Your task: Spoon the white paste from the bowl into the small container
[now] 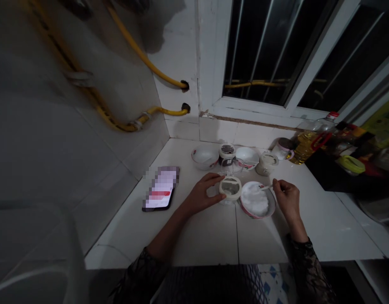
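Left hand [202, 195] curled, fingers wrapped round a clear round jar [230, 188] with a cream rim, on the white tiled counter [203, 240]. Right hand [286, 199] pinches a small white spoon [267, 187], tip over a white bowl [274, 203] of white powder [254, 200], just beside the jar at its 3 o'clock. Phone [159, 188] lies at 9 o'clock. More white bowls [204, 157] and a dark-filled jar [226, 154] at 12 o'clock, oil bottle [305, 145] at 1 o'clock.
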Motion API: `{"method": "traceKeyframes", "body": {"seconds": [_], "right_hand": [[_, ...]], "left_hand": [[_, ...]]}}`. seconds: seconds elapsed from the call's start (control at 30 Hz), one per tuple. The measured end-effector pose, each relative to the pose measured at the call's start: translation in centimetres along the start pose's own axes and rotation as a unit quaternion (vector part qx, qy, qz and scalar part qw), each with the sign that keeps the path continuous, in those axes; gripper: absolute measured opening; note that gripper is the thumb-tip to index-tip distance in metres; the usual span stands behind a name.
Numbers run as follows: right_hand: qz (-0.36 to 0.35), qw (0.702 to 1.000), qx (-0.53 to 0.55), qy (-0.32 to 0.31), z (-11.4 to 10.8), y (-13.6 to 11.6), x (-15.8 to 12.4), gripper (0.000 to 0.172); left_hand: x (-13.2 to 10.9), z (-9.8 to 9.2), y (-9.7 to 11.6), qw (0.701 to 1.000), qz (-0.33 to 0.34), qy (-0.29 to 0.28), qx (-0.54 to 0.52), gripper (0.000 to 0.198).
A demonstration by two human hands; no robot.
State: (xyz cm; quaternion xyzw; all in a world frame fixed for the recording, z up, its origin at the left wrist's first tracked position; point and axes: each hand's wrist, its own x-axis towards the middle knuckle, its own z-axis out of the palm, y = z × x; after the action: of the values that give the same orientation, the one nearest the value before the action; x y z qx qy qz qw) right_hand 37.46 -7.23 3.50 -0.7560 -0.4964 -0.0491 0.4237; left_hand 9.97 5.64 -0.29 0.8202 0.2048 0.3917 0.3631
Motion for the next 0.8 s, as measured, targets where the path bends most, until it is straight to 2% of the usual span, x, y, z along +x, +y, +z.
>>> {"method": "traceKeyframes", "body": {"seconds": [0.3, 0.43, 0.53, 0.6, 0.7, 0.73, 0.8], "right_hand": [[0.091, 0.991, 0.101, 0.007, 0.1, -0.7, 0.1, 0.047], [0.071, 0.986, 0.146, 0.028, -0.2, -2.8, 0.5, 0.049], [-0.028, 0.989, 0.124, 0.075, 0.1, -5.3, 0.2, 0.044], [-0.147, 0.979, 0.08, 0.117, 0.8, -7.0, -0.3, 0.039], [-0.345, 0.935, -0.022, 0.077, 1.7, -8.8, -1.0, 0.033], [-0.385, 0.92, -0.049, 0.062, 1.8, -9.1, -1.2, 0.032], [-0.402, 0.911, -0.072, 0.061, 1.6, -8.9, -1.2, 0.031]], "left_hand": [[0.0, 0.1, -0.1, 1.0, 0.012, 0.003, 0.0, 0.051], [0.0, 0.0, -0.1, 1.0, 0.017, 0.002, 0.004, 0.052], [0.1, -0.1, -0.1, 1.0, 0.022, -0.003, 0.006, 0.051], [0.1, -0.2, -0.1, 1.0, 0.025, -0.005, 0.006, 0.05], [0.1, -0.1, -0.2, 1.0, 0.025, 0.001, 0.005, 0.051], [0.1, -0.1, -0.2, 1.0, 0.023, 0.002, 0.005, 0.051], [0.0, 0.0, -0.2, 1.0, 0.018, 0.004, 0.005, 0.052]]}}
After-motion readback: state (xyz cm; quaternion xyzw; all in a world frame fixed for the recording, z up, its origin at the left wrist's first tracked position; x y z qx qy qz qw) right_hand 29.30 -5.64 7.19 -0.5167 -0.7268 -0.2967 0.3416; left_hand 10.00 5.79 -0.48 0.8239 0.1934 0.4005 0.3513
